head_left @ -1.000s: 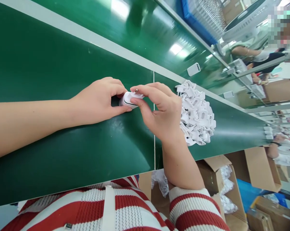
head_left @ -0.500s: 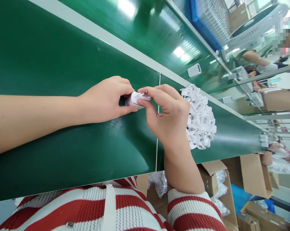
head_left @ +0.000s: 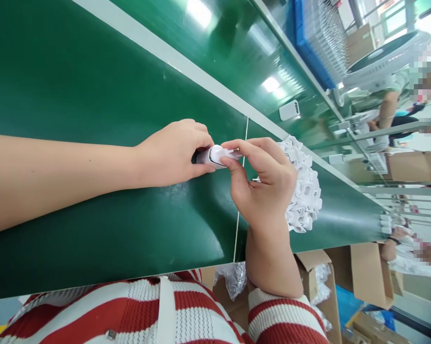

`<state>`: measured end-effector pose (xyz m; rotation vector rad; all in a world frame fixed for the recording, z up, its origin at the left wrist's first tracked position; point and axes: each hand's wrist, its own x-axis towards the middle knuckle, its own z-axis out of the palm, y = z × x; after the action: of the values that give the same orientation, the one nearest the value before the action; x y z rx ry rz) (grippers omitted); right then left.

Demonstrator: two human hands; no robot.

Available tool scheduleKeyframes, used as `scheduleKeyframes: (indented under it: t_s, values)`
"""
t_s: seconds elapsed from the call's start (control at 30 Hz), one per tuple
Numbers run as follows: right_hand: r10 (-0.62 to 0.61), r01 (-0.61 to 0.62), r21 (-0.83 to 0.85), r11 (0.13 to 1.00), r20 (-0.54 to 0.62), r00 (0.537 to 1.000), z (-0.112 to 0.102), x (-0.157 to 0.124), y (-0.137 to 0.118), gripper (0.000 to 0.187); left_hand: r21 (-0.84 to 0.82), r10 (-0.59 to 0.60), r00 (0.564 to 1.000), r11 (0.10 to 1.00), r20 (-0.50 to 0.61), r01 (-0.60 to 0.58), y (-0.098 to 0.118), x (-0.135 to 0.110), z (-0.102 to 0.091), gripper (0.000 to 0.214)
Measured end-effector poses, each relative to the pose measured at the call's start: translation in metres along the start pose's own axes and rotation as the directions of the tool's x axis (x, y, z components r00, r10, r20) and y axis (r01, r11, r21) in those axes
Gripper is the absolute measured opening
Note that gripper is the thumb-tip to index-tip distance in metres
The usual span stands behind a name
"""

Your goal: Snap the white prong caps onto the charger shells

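Observation:
My left hand (head_left: 181,155) is closed around a white charger body (head_left: 203,157), holding it just above the green table. At the right end of that body sits a white plug head (head_left: 218,154) with a metal pin, pinched between the thumb and index finger of my right hand (head_left: 267,179). A thin dark seam shows between the two parts, so I cannot tell whether they are fully joined. Small metal pins stick out by the curled fingers of my right hand; what they belong to is mostly hidden. Behind that hand lies a heap of white plug heads (head_left: 306,196).
A white charger body (head_left: 289,110) lies on the conveyor (head_left: 233,52) beyond the pale rail (head_left: 186,64). A blue tray (head_left: 313,52) and a fan (head_left: 387,55) stand farther off. Open cartons (head_left: 371,272) with plastic bags are below the table edge; other people sit along the line.
Both hands and the charger appear shifted slightly right as the view moves. The plug head sits straighter against the charger body, with my right hand still pinching it.

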<state>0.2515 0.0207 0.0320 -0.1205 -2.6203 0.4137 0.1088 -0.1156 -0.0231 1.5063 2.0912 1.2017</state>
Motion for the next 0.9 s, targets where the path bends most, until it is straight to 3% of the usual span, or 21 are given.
scheduleKeyframes:
  t_s: [0.23, 0.43, 0.6, 0.7, 0.73, 0.83, 0.9]
  values:
    - [0.039, -0.031, -0.085, 0.996, 0.091, 0.995, -0.004, 0.005, -0.006, 0.021, -0.013, -0.009, 1.0, 1.0, -0.003, 0.009, 0.0, 0.0, 0.0, 0.033]
    - [0.067, -0.059, -0.115, 0.992, 0.062, 0.996, 0.001, 0.004, -0.004, 0.019, -0.018, -0.029, 1.0, 0.999, -0.004, 0.029, 0.0, 0.0, -0.001, 0.033]
    - [0.091, -0.086, -0.086, 0.993, 0.056, 0.994, 0.007, -0.001, -0.004, 0.022, -0.044, -0.03, 1.0, 0.999, -0.002, 0.03, 0.003, -0.002, -0.002, 0.038]
    - [0.11, -0.11, -0.004, 0.994, 0.129, 0.986, -0.001, 0.002, -0.001, 0.025, -0.088, -0.052, 0.999, 0.995, 0.012, 0.053, 0.01, -0.005, -0.003, 0.045]
    - [0.127, -0.136, 0.042, 0.99, 0.163, 0.978, -0.007, 0.003, 0.004, 0.034, -0.103, -0.084, 0.996, 0.991, 0.02, 0.085, 0.012, -0.005, -0.004, 0.046]
    - [0.296, -0.304, 0.01, 0.953, 0.195, 0.935, -0.032, 0.008, 0.03, 0.069, -0.094, -0.214, 0.976, 0.973, -0.028, 0.21, 0.012, 0.003, -0.017, 0.046]
    - [0.487, -0.453, -0.219, 0.864, 0.137, 0.863, -0.046, 0.009, 0.057, 0.059, -0.032, -0.269, 0.953, 0.963, -0.137, 0.267, 0.004, 0.02, -0.032, 0.049]
